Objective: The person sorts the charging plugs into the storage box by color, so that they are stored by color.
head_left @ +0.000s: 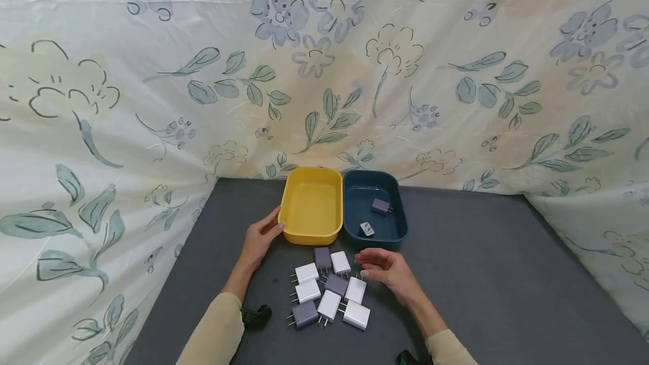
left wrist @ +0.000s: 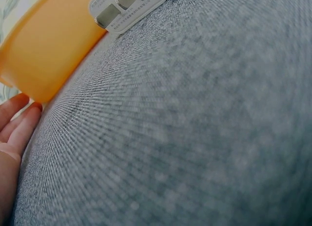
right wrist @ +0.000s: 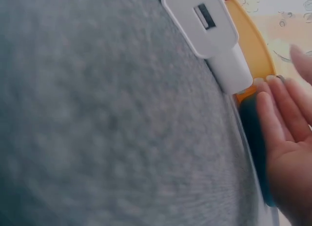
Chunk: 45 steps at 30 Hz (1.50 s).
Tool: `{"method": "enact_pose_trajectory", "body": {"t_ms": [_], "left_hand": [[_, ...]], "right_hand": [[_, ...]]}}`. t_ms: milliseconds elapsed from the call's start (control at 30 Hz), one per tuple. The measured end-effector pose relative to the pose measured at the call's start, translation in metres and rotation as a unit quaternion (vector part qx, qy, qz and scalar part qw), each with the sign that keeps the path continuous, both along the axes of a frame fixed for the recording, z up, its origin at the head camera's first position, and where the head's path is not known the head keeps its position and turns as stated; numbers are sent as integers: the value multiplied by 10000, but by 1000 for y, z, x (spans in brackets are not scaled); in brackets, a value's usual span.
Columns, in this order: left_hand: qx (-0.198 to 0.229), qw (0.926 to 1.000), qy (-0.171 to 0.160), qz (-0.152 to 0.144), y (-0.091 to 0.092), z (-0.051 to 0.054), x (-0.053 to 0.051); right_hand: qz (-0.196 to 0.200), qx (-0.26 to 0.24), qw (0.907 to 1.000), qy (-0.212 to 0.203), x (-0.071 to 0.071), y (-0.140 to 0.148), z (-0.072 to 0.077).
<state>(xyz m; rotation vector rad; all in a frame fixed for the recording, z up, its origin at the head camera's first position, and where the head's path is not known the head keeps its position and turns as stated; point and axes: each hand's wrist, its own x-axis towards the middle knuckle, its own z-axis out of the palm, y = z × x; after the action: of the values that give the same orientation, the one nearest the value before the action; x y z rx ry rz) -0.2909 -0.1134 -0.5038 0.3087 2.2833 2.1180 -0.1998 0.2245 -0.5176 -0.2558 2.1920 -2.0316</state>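
My left hand (head_left: pixel 260 241) touches the outer left side of a yellow bin (head_left: pixel 311 240) with extended fingers; its fingertips (left wrist: pixel 35 106) are low on the bin wall in the left wrist view. Just in front of a dark blue bin (head_left: pixel 400 207), my right hand (head_left: pixel 387 271) hovers with loosely bent fingers and nothing in them. Close by its fingertips lie a white charger (head_left: pixel 341 262) and another white charger (head_left: pixel 355 290). Inside the blue bin are a purple charger (head_left: pixel 380 207) and a white charger (head_left: pixel 367 230). No charger shows in the yellow bin.
Several white and purple chargers lie in a cluster on the dark grey table (head_left: pixel 481 275), among them a purple charger (head_left: pixel 303 315) at the front. A flowered cloth (head_left: pixel 324 100) hangs behind and along both sides. Black bands (head_left: pixel 257 317) are on the wrists.
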Motion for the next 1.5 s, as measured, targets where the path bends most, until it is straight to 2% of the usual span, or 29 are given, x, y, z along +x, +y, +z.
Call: {"method": "enact_pose_trajectory", "body": {"t_ms": [233,400,633,1033,1267,1500], "left_hand": [[47,10000,32,1,0,-2,-2],[90,9999,69,-42,0,-3,-2],[89,9999,60,-12,-1,-3,-1],[209,9998,19,-22,0,-4,-2],[129,9999,0,-6,0,-4,-2],[130,9999,16,-23,-1,-4,-2]], "right_hand": [[306,174,9991,-248,2,-3,-5],[517,289,9981,-161,3,-3,-7],[639,444,9963,-357,2,0,-8],[1156,714,9905,-202,-1,5,-11],[1087,972,9893,86,-1,6,-10],[866,1162,9893,143,-1,8,-9]]}}
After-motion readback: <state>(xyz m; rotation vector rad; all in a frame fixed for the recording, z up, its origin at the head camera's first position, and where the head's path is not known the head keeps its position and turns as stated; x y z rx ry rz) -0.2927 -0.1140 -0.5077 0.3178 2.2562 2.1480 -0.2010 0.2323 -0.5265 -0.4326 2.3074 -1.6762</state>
